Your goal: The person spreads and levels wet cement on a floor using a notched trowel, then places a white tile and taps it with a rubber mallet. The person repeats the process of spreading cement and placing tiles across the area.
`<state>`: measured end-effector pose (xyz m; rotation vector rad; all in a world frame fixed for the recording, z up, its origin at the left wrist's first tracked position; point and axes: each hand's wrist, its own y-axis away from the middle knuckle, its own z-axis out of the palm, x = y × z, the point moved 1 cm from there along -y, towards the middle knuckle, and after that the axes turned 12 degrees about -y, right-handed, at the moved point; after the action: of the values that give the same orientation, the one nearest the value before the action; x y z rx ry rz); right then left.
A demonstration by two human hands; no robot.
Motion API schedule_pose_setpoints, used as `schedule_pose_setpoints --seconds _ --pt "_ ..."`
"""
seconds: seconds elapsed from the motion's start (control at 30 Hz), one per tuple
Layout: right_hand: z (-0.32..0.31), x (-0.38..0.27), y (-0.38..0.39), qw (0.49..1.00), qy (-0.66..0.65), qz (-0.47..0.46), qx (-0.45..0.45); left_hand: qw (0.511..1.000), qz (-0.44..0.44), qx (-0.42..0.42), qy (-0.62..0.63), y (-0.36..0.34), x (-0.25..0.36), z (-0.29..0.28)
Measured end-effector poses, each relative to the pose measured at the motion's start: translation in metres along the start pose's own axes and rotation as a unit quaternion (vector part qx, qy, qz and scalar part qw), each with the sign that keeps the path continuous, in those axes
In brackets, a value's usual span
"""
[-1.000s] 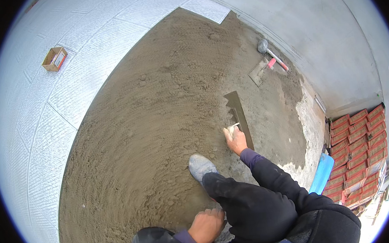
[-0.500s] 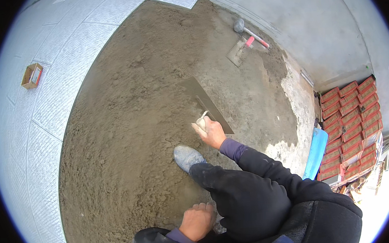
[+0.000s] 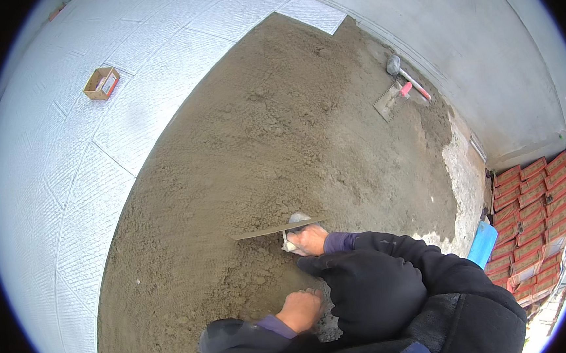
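Note:
My right hand point(image 3: 308, 240) is closed round the pale handle of a flat rectangular plastering trowel point(image 3: 260, 232). The blade is tipped up, showing nearly edge-on, just above rough, damp grey-brown mortar point(image 3: 218, 181). Behind the blade, the toe of a dusty grey shoe point(image 3: 299, 218) shows by my right hand. Down near my bent leg point(image 3: 369, 288), my left hand point(image 3: 302, 309) is closed with its fingers curled under. Whether it holds anything is hidden.
White ribbed floor tiles point(image 3: 109, 133) border the mortar on the left, with a small open cardboard box point(image 3: 101, 84) on them. By the grey wall point(image 3: 458, 46) lie a mallet point(image 3: 411, 79) and a notched trowel point(image 3: 389, 101). Red boxes point(image 3: 529, 218) are stacked at right beside a blue object point(image 3: 482, 244).
The trowel has turned from lying flat and slanted to nearly edge-on and crosswise, moving nearer to me. The left hand has shifted slightly right, and the whole view has swung left.

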<state>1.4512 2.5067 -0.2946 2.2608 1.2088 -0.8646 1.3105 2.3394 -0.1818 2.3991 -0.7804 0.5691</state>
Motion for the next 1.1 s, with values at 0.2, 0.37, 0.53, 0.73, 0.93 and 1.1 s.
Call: schedule_pose_setpoints --seconds 0.2,0.37,0.53,0.73,0.93,1.1 --pt "0.008 0.006 -0.002 0.999 0.039 0.013 -0.034 1.000 0.006 0.028 -0.014 0.001 0.001 0.001" --pt "0.007 0.004 -0.001 0.999 0.031 0.007 -0.031 0.998 0.053 -0.006 -0.029 0.013 0.007 -0.010" --pt "0.004 0.004 -0.001 0.998 0.038 0.007 -0.050 0.998 0.067 0.000 -0.019 0.018 0.015 -0.028" --pt "0.008 0.006 0.000 0.999 0.029 0.007 -0.040 0.997 0.056 0.043 -0.022 0.021 0.022 -0.030" --pt "0.002 0.003 0.000 0.999 0.021 -0.012 -0.032 0.996 0.054 0.071 0.005 0.021 0.028 -0.022" --pt "-0.042 -0.032 -0.022 0.998 -0.050 -0.028 0.007 0.992 0.032 0.120 0.000 0.020 0.028 -0.020"
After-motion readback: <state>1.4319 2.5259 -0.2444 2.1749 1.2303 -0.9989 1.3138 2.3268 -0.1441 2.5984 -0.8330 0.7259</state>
